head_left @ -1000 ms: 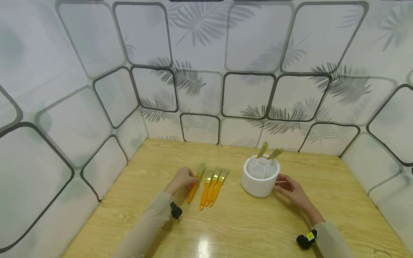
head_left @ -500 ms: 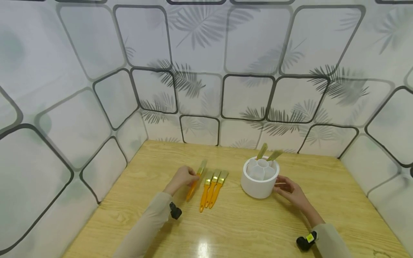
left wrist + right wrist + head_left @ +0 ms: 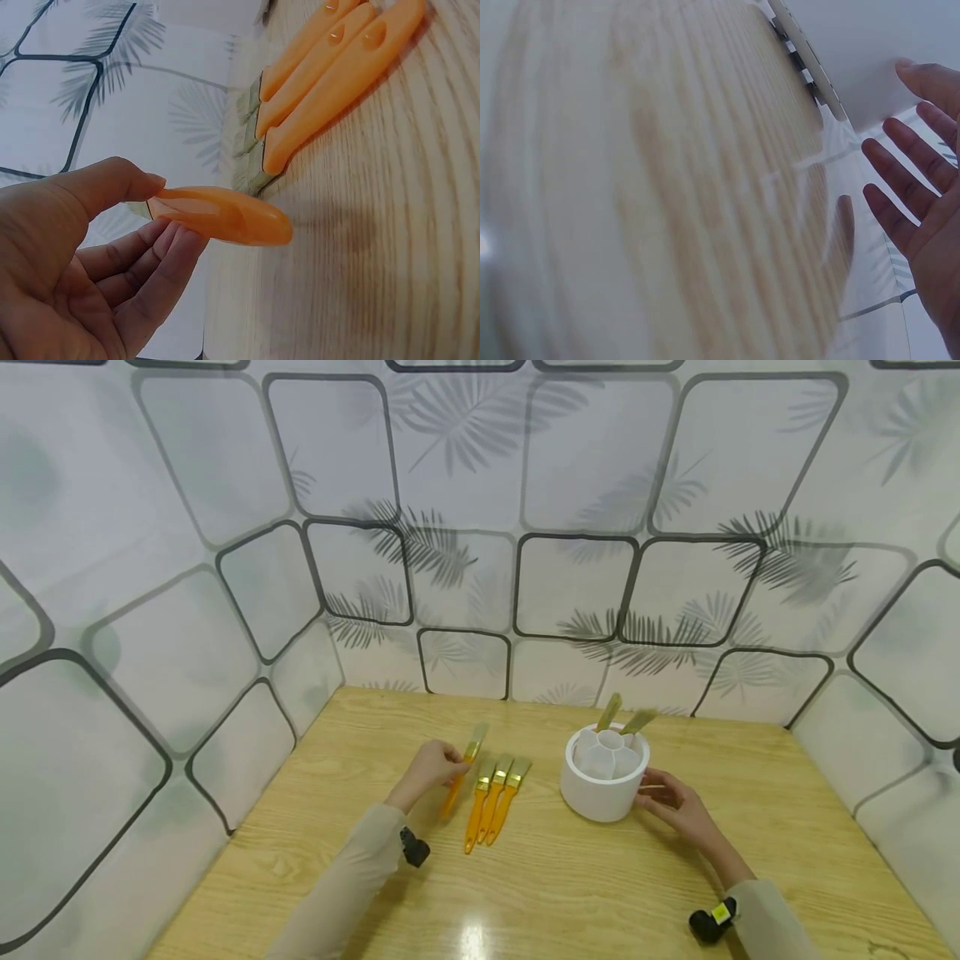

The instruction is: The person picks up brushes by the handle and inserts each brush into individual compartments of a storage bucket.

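The left hand [image 3: 432, 767] has a pinching grip on a paintbrush [image 3: 225, 215] near its neck, apparently leaving the handle free, just above the worktop [image 3: 570, 893], left of three brushes [image 3: 492, 802]. The right hand [image 3: 678, 803], fingers spread, holding nothing, is beside the white holder [image 3: 600, 798], perhaps steadying it. The held brush is glossy orange, pale-bristled.

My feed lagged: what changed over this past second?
The left hand, already pinching an orange-handled brush, has carried it slightly right and forward. Nothing was newly gripped or released. The three loose brushes, the white container and the right hand beside it stayed put.
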`<state>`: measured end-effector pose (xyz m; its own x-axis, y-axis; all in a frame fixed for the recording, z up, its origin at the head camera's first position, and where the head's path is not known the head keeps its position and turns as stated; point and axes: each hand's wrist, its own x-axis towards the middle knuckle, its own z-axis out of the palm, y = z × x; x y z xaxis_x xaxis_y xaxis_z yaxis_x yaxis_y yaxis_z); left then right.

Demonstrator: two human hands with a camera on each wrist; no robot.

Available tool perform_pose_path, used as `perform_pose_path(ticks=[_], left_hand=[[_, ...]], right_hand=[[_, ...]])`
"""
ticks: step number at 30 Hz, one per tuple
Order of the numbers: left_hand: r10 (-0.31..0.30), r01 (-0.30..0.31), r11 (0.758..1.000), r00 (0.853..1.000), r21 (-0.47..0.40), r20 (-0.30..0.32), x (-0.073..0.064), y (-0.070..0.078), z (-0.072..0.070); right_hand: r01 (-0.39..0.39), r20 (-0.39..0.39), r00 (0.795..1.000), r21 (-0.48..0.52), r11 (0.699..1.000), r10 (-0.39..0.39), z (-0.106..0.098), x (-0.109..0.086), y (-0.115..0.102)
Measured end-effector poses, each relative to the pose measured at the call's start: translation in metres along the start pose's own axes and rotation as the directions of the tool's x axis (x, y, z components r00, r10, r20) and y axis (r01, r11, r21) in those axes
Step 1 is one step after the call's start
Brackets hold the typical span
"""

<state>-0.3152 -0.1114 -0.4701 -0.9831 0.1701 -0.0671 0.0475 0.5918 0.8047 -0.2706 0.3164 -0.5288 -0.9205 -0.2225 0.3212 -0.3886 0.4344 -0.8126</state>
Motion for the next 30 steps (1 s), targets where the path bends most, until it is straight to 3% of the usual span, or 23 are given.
perform_pose_path(ticks=[18, 30], left_hand=[[0.033, -0.033, 0.999, 0.999, -0.025, 0.019, 0.004, 0.012, 0.001], [0.035, -0.035, 0.999, 0.999, -0.038, -0.002, 0.009, 0.016, 0.005]], right_hand=[[-0.002, 0.008, 1.0, -0.007, 1.0, 0.002, -0.004, 0.005, 0.0], [-0.044, -0.006, 0.999, 0.006, 0.999, 0.044, 0.0, 0.001, 0.005]])
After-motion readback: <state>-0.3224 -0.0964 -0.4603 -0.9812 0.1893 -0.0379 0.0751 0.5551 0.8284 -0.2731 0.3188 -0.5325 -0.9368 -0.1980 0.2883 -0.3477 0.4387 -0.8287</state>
